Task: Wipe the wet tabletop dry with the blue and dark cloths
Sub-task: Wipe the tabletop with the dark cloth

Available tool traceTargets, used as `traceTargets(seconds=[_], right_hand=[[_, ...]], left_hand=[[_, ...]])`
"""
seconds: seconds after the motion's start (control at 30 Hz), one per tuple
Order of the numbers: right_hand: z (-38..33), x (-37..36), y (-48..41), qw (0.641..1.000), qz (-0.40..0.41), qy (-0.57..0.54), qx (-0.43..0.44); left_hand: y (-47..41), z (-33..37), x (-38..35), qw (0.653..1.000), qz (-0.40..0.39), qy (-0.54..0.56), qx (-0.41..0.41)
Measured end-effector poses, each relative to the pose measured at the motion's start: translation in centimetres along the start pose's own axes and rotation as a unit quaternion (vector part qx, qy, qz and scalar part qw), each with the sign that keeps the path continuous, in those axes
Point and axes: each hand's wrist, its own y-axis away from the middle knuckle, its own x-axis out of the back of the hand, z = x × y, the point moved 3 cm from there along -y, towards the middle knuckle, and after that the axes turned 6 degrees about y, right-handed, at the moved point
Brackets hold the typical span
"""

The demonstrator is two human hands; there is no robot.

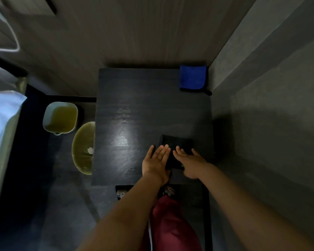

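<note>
Both hands lie flat with fingers spread on the dark cloth (176, 151), pressing it down onto the black tabletop (134, 98) near its front right edge. The left hand (155, 163) covers the cloth's left side, the right hand (190, 163) its right side; neither pinches anything. Just left of the left hand the tabletop shines wet. Well beyond the fingertips, at the far right corner, lies the folded blue cloth (192, 77), untouched.

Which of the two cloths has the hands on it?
The dark folded cloth near the table's front right, under both the left hand and right hand. The blue folded cloth lies untouched at the far corner.
</note>
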Motion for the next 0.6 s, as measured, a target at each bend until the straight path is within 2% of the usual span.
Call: traceTargets(seconds=[0.6], right_hand=[[-8.1, 1.1, -1.4, 0.999, 0.019, -0.016, 0.048]], left_hand=[[3.5, -7.1, -2.8, 0.999, 0.007, 0.008, 0.043]])
